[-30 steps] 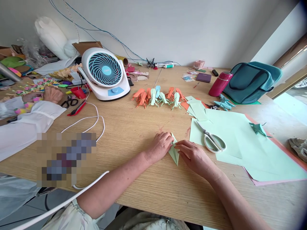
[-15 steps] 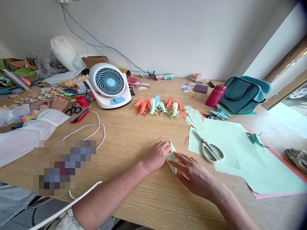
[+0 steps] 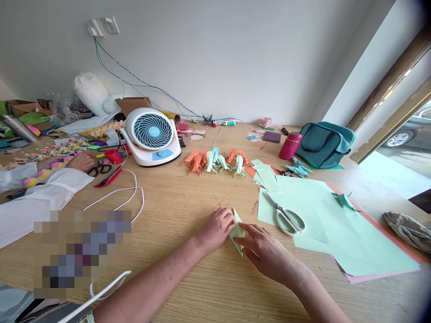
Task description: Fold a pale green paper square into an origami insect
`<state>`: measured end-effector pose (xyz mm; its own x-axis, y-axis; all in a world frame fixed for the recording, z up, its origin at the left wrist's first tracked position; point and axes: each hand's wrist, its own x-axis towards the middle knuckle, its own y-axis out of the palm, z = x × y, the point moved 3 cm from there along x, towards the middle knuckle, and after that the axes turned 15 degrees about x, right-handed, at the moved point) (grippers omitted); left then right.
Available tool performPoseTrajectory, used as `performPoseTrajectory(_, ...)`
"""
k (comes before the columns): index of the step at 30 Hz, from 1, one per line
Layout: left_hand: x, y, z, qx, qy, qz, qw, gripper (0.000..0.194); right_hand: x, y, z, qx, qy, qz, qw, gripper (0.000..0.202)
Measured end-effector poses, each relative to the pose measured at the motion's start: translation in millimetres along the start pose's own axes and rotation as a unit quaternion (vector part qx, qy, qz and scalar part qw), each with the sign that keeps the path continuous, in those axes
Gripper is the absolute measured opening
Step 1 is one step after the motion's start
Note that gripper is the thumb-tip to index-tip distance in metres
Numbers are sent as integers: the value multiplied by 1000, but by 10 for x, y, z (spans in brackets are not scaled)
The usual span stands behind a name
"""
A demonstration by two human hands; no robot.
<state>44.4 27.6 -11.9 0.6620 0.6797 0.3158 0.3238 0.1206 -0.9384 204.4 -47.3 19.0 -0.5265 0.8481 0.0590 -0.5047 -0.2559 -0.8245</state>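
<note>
A narrow pale green folded paper (image 3: 238, 233) with pointed ends lies on the wooden table in front of me. My left hand (image 3: 217, 229) is closed, its bent fingertips gripping the paper's left edge. From the right, my right hand (image 3: 267, 252) reaches over with fingers stretched and apart, the fingertips resting on the paper's right side. White-handled scissors (image 3: 290, 220) lie on large pale green sheets (image 3: 340, 237) to the right. Beyond my hands stands a row of folded paper figures in orange (image 3: 194, 162), pale green (image 3: 239, 165) and blue (image 3: 216, 154).
A white fan (image 3: 153, 134) stands at the back left, its cable looping forward. Another person's hand (image 3: 81, 162) works at far left near black scissors (image 3: 99, 168). A pink bottle (image 3: 291, 146) and teal bag (image 3: 325, 146) stand at the back right, near smaller green sheets (image 3: 267, 176).
The view has tilted up and turned slightly right. Both hands stay at the folded paper, with little visible change in their grip.
</note>
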Motion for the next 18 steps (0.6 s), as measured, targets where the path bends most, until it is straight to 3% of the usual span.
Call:
performPoseTrajectory(5, -20, -53, -3, -11, -9, 1, 1000, 5, 67, 9, -110, 74, 17, -95, 993, 35)
performPoseTrajectory(11, -49, -84, 50, 23, -103, -38, 994, 39, 150, 88, -296, 131, 100, -204, 965, 29)
performPoseTrajectory(14, -63, -61, 82, 45, -141, -33, 988, 29, 185, 141, -351, 130, 129, -233, 955, 25)
performPoseTrajectory(18, -67, -43, 103, -3, -129, -41, 991, 15, 224, 171, -337, 124, 124, -227, 958, 10)
